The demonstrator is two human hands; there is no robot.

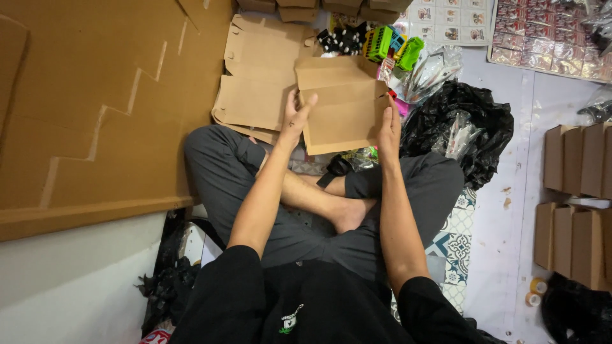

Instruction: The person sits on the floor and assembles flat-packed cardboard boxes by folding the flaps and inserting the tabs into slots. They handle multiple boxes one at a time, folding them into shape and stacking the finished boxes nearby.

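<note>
I sit cross-legged on the floor and hold a flat brown cardboard box blank (341,102) in front of me with both hands. My left hand (294,118) grips its left edge, thumb against the face. My right hand (387,124) grips its right edge. The blank hovers over a stack of more flat cardboard blanks (255,83) lying just beyond my left knee.
Big cardboard sheets (95,108) fill the left. Green and blue toy vehicles (392,44) and plastic bags lie beyond the blank. A black plastic bag (459,127) sits at right. Folded brown boxes (577,197) stand far right, tape rolls (535,292) below them.
</note>
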